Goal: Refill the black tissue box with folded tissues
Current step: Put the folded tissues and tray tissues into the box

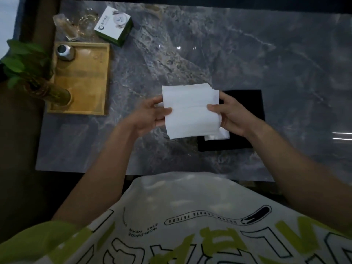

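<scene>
A stack of white folded tissues (190, 111) is held above the grey marble table, between both hands. My left hand (150, 116) grips its left edge, thumb on top. My right hand (230, 115) pinches its right edge. The black tissue box (247, 103) lies flat on the table just right of and partly under the stack and my right hand. A bit of white tissue (219, 136) shows in the box below the stack's lower right corner.
A wooden tray (85, 77) stands at the left with a metal tin (64, 51) and a vase holding a green plant (21, 61). A white and green carton (114, 25) and clear glassware (85, 23) sit at the back left. The table's near edge (171, 173) runs in front of my shirt.
</scene>
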A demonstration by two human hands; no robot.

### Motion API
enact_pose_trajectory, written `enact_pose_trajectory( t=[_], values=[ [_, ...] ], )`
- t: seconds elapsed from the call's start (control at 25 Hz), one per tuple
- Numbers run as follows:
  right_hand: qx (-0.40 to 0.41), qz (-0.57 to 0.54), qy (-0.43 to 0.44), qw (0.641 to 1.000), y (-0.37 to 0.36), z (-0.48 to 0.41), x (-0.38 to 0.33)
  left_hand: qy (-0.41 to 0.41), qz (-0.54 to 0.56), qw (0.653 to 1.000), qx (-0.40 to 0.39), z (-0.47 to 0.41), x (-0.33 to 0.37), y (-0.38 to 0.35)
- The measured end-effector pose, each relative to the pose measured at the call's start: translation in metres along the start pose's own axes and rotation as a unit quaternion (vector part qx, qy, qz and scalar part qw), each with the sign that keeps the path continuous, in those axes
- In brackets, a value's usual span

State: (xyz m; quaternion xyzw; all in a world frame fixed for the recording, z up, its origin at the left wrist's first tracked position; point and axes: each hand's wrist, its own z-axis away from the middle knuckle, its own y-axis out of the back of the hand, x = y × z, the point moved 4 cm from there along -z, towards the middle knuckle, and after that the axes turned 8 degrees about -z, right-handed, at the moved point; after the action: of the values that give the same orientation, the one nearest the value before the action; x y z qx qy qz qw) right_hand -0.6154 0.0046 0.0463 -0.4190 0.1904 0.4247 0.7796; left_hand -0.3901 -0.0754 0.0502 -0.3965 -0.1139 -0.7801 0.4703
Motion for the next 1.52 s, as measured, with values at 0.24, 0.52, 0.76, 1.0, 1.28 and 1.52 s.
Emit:
enact_pose_trajectory(
  t=[0.24, 0.52, 0.76, 1.0, 1.28, 1.52],
  values=[
    [-0.018, -0.046, 0.016, 0.999, 0.031, 0.020, 0.002, -0.019, 0.013, 1.000, -0.021, -0.003, -0.003, -0.029],
    [-0.033, -0.063, 0.039, 0.997, 0.045, 0.030, -0.014, -0.056, 0.050, 0.996, -0.050, -0.001, 0.003, -0.046],
    [-0.026, -0.030, 0.065, 0.997, 0.041, 0.032, -0.037, -0.092, 0.056, 0.992, -0.067, 0.003, 0.018, -0.054],
    [-0.061, 0.012, 0.083, 0.995, 0.031, 0.031, -0.049, -0.115, 0.026, 0.991, -0.063, 0.005, 0.032, -0.054],
    [-0.066, 0.048, 0.103, 0.991, 0.031, 0.030, -0.055, -0.117, 0.012, 0.991, -0.071, 0.000, 0.037, -0.053],
    [-0.056, 0.080, 0.105, 0.990, 0.032, 0.030, -0.051, -0.085, -0.042, 0.994, -0.063, -0.003, 0.041, -0.055]
  ],
)
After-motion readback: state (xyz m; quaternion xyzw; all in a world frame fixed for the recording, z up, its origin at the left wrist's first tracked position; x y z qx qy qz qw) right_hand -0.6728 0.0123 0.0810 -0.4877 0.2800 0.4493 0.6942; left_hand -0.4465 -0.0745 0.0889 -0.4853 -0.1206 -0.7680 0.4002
